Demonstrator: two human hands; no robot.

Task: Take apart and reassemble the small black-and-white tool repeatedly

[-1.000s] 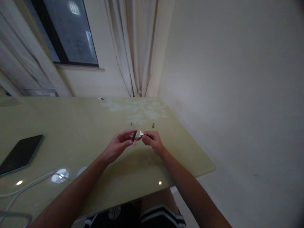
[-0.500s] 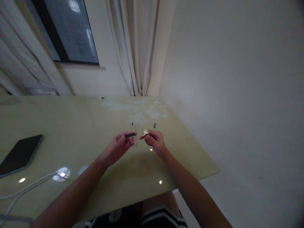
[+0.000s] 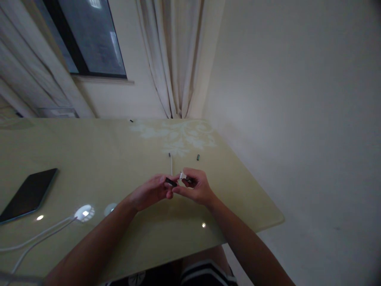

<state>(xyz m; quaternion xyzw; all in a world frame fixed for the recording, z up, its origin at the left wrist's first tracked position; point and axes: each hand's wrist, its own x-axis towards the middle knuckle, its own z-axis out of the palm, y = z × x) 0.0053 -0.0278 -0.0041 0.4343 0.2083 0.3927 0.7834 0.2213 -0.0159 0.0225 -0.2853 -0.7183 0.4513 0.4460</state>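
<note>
My left hand (image 3: pixel 156 188) is closed on a small black rectangular piece (image 3: pixel 171 182), held at its fingertips. Close beside it, my right hand (image 3: pixel 195 186) pinches a small shiny silver piece (image 3: pixel 183 176) whose exact kind I cannot make out; part of it is hidden by the fingers. The two hands nearly meet, and the right thumb reaches the end of the black piece. Just beyond them lies a thin white stick (image 3: pixel 171 165) with a dark tip, its near end hidden behind the hands. A small dark rectangular piece (image 3: pixel 198 157) rests on the table to its right.
The glossy pale table (image 3: pixel 98 155) has a rounded right corner by the wall. A black tablet (image 3: pixel 29 194) lies at the left, with white cables (image 3: pixel 38 237) nearer me. A tiny dark object (image 3: pixel 131 120) sits at the far edge, before the curtains (image 3: pixel 175 59).
My hands have come together and slightly nearer me. The black piece has tilted, and the silver piece has turned in my right hand, now beside it. The view has shifted slightly.
</note>
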